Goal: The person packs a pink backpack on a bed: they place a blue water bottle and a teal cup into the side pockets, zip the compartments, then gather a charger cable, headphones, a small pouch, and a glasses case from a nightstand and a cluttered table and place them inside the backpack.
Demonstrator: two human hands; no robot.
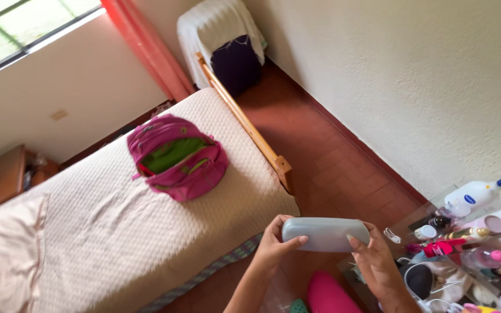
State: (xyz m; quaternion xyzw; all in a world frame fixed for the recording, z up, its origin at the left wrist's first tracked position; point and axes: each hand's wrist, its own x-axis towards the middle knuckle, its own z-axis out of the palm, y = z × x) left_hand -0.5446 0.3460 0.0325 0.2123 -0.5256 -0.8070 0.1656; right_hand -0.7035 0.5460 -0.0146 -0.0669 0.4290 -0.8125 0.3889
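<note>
Both of my hands hold a closed grey oblong case (325,233), like a hard glasses case, level in front of me. My left hand (272,249) grips its left end with the thumb across the front. My right hand (375,264) grips its right end from below. The case hangs over the red tile floor (326,156), just off the foot corner of the bed (105,232). On the bed lies a pink backpack (176,156), unzipped, its green lining showing.
A glass table (430,214) at the right carries a white lotion bottle (474,196), several small bottles, white cables and pink items. A wooden bed rail (244,122) runs along the bed. A dark suitcase (236,66) under a white cloth stands in the far corner. Pink footwear (326,295) lies below.
</note>
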